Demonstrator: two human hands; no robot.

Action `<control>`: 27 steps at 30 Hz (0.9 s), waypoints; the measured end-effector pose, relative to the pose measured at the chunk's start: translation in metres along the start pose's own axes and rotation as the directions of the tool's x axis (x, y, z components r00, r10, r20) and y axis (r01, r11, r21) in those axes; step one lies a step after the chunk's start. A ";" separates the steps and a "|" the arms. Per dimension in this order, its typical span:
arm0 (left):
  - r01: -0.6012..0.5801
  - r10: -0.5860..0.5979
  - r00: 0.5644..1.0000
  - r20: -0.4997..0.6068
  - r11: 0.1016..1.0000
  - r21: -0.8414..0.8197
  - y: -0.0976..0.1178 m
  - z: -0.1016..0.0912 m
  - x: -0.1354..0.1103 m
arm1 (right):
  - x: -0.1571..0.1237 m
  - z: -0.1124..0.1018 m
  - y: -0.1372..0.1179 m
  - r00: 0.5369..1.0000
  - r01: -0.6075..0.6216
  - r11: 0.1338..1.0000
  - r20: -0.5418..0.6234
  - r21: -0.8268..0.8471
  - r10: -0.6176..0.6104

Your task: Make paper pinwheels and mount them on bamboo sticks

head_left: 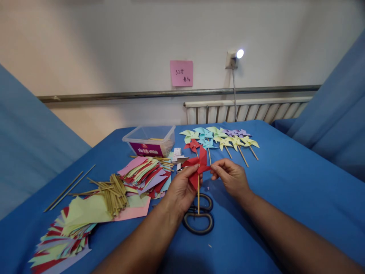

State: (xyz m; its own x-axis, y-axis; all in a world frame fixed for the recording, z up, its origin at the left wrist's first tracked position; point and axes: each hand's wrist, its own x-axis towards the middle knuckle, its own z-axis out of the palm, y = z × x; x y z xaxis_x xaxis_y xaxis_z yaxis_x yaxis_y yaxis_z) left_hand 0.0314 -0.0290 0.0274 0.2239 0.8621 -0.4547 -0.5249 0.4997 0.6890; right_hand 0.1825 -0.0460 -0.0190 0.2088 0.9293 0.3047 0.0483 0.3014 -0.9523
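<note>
A red paper pinwheel (203,161) on a thin wooden stick (199,198) is held up over the middle of the table. My left hand (182,188) grips it near its centre, thumb on the front and fingers behind. With fingertips pinched together, my right hand (229,177) is at the tip of the pinwheel's right blade. Below lies a pair of black-handled scissors (198,228), its blades partly hidden by my left hand. Just behind the held pinwheel, a smaller-looking red pinwheel (192,145) rests on the table.
Several pinwheels (224,142) in green, blue, yellow and purple lie at the back right. On the left are stacks of coloured paper (145,175), a bundle of sticks (114,194) and a clear plastic box (149,142). Small white boxes (176,153) stand near it on the blue tablecloth (285,190).
</note>
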 end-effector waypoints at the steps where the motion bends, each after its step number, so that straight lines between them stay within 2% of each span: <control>1: -0.009 0.009 1.000 0.004 1.000 -0.001 0.000 0.000 0.000 | 0.001 0.000 0.000 1.000 -0.004 1.000 0.008 0.009 0.004; 7: -0.073 0.073 0.997 -0.010 0.997 -0.014 0.000 -0.002 0.003 | -0.001 0.007 0.000 0.998 -0.064 0.985 0.028 0.159 0.060; 11: -0.072 0.072 0.997 0.005 0.996 -0.049 -0.002 -0.001 0.002 | -0.005 0.013 0.003 0.990 -0.114 0.964 0.103 0.242 0.091; 14: -0.059 0.060 0.998 0.019 0.996 -0.071 -0.007 0.001 -0.001 | -0.007 0.015 0.007 0.987 -0.128 0.961 0.122 0.246 0.101; 20: 0.010 -0.005 0.999 0.049 0.995 -0.102 -0.015 0.005 -0.004 | -0.004 0.016 0.006 0.992 -0.110 0.965 0.080 0.240 0.094; 27: 0.011 -0.004 0.998 0.059 0.993 -0.121 -0.008 0.003 -0.004 | -0.004 0.011 -0.002 0.986 -0.153 0.951 0.109 0.269 0.127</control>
State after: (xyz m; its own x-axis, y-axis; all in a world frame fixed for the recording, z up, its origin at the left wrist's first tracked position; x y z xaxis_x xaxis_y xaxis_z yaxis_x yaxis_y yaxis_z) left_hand 0.0373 -0.0364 0.0251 0.2744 0.8635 -0.4233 -0.6180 0.4956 0.6103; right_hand 0.1704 -0.0477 -0.0179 0.1055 0.9778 0.1811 -0.2484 0.2023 -0.9473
